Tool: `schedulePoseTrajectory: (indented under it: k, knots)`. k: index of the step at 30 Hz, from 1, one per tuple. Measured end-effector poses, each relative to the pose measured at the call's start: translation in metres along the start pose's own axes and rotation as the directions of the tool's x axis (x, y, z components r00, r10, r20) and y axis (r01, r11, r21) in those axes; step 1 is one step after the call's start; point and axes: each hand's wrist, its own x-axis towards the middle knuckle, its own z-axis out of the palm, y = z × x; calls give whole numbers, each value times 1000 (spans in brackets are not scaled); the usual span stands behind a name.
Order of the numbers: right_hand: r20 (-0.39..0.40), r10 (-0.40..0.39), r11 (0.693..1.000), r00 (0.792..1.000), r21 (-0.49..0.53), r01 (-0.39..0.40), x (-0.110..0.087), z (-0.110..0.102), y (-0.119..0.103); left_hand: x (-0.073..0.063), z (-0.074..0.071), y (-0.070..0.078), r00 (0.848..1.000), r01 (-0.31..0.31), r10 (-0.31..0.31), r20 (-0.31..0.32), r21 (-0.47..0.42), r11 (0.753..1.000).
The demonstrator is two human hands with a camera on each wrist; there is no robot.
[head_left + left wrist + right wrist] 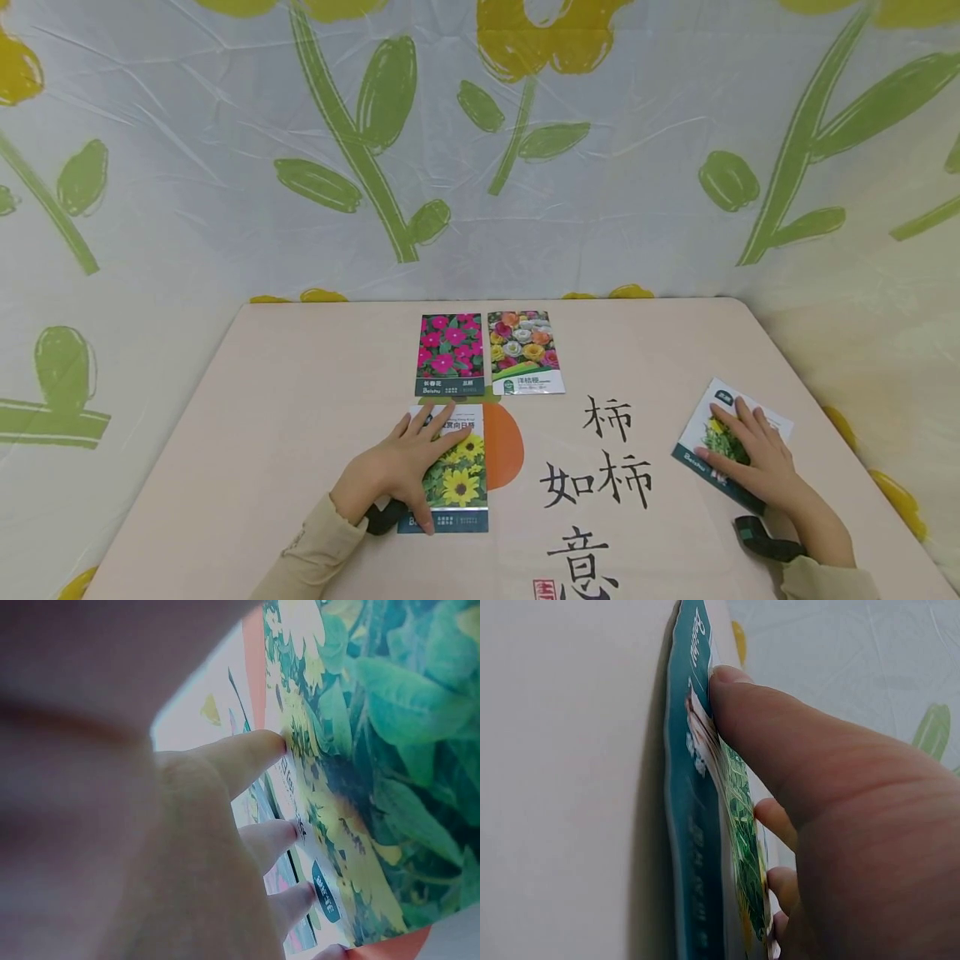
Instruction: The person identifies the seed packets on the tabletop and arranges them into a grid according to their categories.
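Observation:
My left hand (401, 462) rests with spread fingers on a seed packet with yellow sunflowers (459, 487), which lies flat on the table. In the left wrist view its fingertips (270, 744) touch the packet's printed face. Over to the right, my right hand (757, 458) lies on another packet, white with a dark teal band (693, 458), set at a slant. The right wrist view shows the thumb (757, 712) on that packet's face near the teal band; its edge stands slightly off the table. The hand covers much of its picture.
Behind the left hand, a packet with pink flowers (452, 350) and one with mixed-colour blooms (525, 350) lie side by side. The pale pink table (300, 392) bears an orange round print (504, 446) and black characters (600, 479). A flower-patterned curtain (600, 208) stands behind.

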Motion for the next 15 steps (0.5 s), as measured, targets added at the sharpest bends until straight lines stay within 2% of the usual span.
schedulePoseTrajectory:
  k: [15]
  knots:
    - [0, 1, 1000, 1000, 10, -1, -1, 1, 0, 0, 0, 1, 1000, 4, -4, -2, 3, 1000]
